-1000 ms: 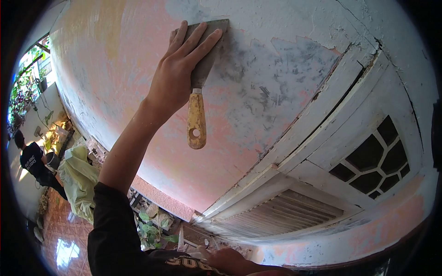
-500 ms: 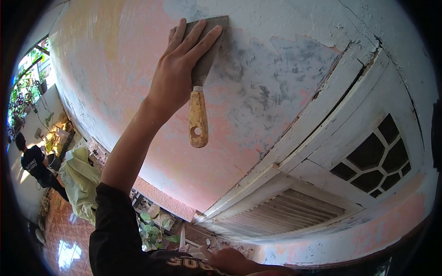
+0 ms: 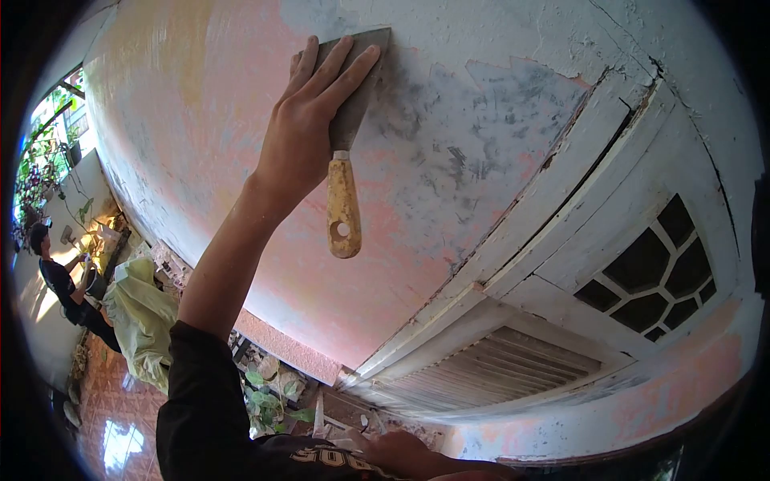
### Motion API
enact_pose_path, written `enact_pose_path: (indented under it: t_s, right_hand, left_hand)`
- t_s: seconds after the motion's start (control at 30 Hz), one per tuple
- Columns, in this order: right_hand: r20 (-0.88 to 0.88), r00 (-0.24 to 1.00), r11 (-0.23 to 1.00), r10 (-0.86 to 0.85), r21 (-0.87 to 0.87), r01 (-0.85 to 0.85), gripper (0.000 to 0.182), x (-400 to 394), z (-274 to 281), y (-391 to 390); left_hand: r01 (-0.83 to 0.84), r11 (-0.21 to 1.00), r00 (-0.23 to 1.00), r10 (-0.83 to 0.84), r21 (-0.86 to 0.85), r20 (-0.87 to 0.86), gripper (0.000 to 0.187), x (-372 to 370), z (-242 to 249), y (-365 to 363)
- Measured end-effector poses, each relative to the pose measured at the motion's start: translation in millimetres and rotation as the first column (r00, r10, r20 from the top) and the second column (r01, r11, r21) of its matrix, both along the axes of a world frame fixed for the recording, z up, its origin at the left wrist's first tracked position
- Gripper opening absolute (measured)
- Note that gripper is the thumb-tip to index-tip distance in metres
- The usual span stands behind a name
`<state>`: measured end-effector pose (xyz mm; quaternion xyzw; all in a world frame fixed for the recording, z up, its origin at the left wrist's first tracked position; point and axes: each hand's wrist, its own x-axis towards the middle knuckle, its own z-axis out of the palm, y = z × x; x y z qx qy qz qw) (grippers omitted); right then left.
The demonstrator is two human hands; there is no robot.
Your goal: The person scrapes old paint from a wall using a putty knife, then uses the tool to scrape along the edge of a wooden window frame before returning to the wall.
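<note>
My left hand (image 3: 305, 120) is raised against the wall, its fingers spread over the metal blade (image 3: 357, 100) of a wide scraper. The scraper's worn yellowish wooden handle (image 3: 344, 208), with a hole near its end, hangs down to the right of my wrist. The blade lies at the edge of a grey, smudged patch (image 3: 473, 136) on the pink, partly stripped wall. Low in the view, my right hand (image 3: 397, 449) is closed near my shirt, beside a pale thing; what it grips is too unclear to tell.
A person (image 3: 60, 276) in dark clothes stands at the far left by a dark bucket (image 3: 95, 282). Pale green cloth (image 3: 138, 321) hangs nearby. Right are a cracked wooden frame (image 3: 577, 184), a louvred vent (image 3: 513, 361) and a patterned opening (image 3: 654, 272). Leafy plants (image 3: 269, 401) are below.
My left hand and the scraper have shifted very slightly left. The person at the far left has turned and raised an arm toward the front. My right hand looks much the same.
</note>
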<state>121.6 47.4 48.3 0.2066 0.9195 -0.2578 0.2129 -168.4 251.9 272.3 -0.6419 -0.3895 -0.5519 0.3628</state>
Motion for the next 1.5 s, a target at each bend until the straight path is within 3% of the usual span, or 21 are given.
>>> enact_pose_path:
  t_s: [0.5,0.67,0.87,1.03,1.2,1.27,1.3,1.4,1.5]
  right_hand:
    - [0.002,1.0,0.997,-0.003,0.078,0.002,0.059,-3.6,5.4,0.6]
    - [-0.006,1.0,0.939,0.024,0.342,-0.02,0.059,1.7,17.1,-10.3]
    - [-0.015,1.0,0.987,-0.005,0.163,0.007,0.057,-1.2,8.7,-3.1]
    - [0.023,1.0,0.992,-0.008,0.128,0.005,0.056,-3.0,10.2,-1.4]
    - [0.087,0.996,0.987,-0.029,0.16,0.015,0.055,-4.5,18.2,-5.4]
    - [0.118,0.991,0.958,-0.062,0.286,0.026,0.054,-7.8,30.2,-14.6]
    - [-0.034,0.997,0.925,-0.064,0.373,0.072,0.055,-7.0,33.9,-18.2]
    - [-0.112,0.991,0.948,-0.067,0.301,0.098,0.055,2.0,10.5,-10.3]
    - [-0.08,0.995,0.968,-0.053,0.24,0.071,0.055,1.5,9.3,-9.3]
  left_hand:
    - [0.0,0.999,1.0,0.001,-0.045,0.012,0.074,0.0,-10.0,-1.7]
    - [0.04,0.998,0.999,-0.04,-0.044,0.016,0.074,1.9,-3.4,-5.4]
    - [0.04,0.996,0.999,-0.038,-0.082,0.026,0.073,2.6,-12.3,-5.4]
    - [0.034,0.998,0.999,-0.034,-0.06,0.016,0.073,4.9,-5.1,-9.1]
    - [0.049,0.997,0.998,-0.046,-0.067,0.044,0.074,9.6,-11.2,-7.9]
    - [0.04,0.997,0.999,-0.037,-0.066,0.04,0.074,10.5,-10.0,-8.3]
    - [0.031,0.997,0.999,-0.028,-0.074,0.036,0.074,10.2,-8.6,-9.0]
    - [0.007,0.997,0.999,-0.004,-0.08,0.036,0.073,11.4,-7.2,-9.3]
    - [0.004,0.997,0.999,0.0,-0.079,0.043,0.073,13.6,-8.3,-10.0]
